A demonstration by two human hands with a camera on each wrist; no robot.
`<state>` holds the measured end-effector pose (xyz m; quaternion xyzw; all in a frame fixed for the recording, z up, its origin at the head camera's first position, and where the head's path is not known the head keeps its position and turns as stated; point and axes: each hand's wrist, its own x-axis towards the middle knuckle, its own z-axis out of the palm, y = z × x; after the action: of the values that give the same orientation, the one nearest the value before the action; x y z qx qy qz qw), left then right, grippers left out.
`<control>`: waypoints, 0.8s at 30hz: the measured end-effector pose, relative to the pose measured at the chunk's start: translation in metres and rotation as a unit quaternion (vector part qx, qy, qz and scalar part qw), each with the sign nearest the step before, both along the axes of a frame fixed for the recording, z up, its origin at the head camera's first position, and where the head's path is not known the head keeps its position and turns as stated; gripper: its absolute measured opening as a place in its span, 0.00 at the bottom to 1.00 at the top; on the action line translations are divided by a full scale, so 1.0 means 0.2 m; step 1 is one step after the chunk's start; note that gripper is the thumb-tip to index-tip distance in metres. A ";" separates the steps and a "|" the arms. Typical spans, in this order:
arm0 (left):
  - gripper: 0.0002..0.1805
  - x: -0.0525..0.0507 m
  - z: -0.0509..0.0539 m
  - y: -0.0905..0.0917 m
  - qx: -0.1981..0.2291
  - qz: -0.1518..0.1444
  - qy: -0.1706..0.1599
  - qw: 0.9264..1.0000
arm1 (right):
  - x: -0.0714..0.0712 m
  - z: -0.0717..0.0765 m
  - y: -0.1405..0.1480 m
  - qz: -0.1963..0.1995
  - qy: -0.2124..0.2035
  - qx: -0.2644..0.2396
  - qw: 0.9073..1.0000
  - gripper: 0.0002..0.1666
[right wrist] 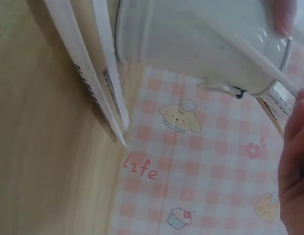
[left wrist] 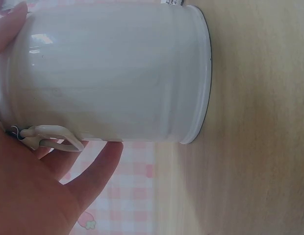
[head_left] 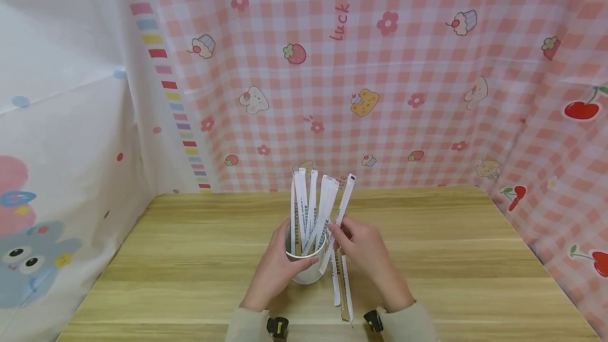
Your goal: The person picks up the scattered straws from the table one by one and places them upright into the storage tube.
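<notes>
A white metal bucket (head_left: 307,274) with small side lugs stands upright on the table. Several wrapped chopsticks (head_left: 304,215), in long white printed paper sleeves, lean inside it. My left hand (head_left: 274,268) grips the bucket from the left, thumb across the near side at the rim and fingers around the far side. Between the thumb and fingers of my right hand (head_left: 368,247), one wrapped chopstick packet (head_left: 348,191) is pinched at a slant, its lower end in front of the bucket's outer wall. Several more packets (head_left: 347,292) lie on the table, partly beneath that hand.
The wooden table (head_left: 190,257) reaches back to a pink checked cloth (head_left: 294,88). Another patterned cloth (head_left: 560,173) hangs at the right, and a white one (head_left: 71,120) at the left. Dark straps (head_left: 277,326) circle both sleeved wrists.
</notes>
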<state>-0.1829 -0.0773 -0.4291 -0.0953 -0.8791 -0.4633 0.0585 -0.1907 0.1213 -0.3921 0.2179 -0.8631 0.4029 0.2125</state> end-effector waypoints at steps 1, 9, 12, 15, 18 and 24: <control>0.53 0.00 0.00 0.00 0.001 -0.001 -0.001 1.000 | 0.00 -0.01 -0.01 0.005 -0.010 0.016 1.000 0.11; 0.54 0.00 -0.01 0.00 -0.003 -0.004 -0.005 1.000 | -0.01 -0.04 -0.03 0.006 -0.044 0.104 0.994 0.13; 0.53 0.00 -0.01 0.00 -0.002 -0.004 -0.004 1.000 | 0.00 -0.03 -0.03 0.002 -0.051 0.091 0.995 0.14; 0.53 0.00 -0.01 0.00 0.001 -0.004 -0.002 1.000 | 0.01 -0.01 -0.02 -0.004 -0.049 0.068 0.996 0.14; 0.53 0.00 -0.01 0.00 0.003 -0.004 0.000 1.000 | 0.02 0.01 -0.02 -0.007 -0.022 0.033 0.999 0.13; 0.54 0.00 0.00 0.00 0.005 -0.003 -0.003 1.000 | 0.03 0.05 0.00 -0.004 0.074 -0.033 0.997 0.07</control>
<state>-0.1830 -0.0778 -0.4300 -0.0960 -0.8765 -0.4684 0.0554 -0.1838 0.1207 -0.3829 0.2364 -0.8321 0.4130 0.2848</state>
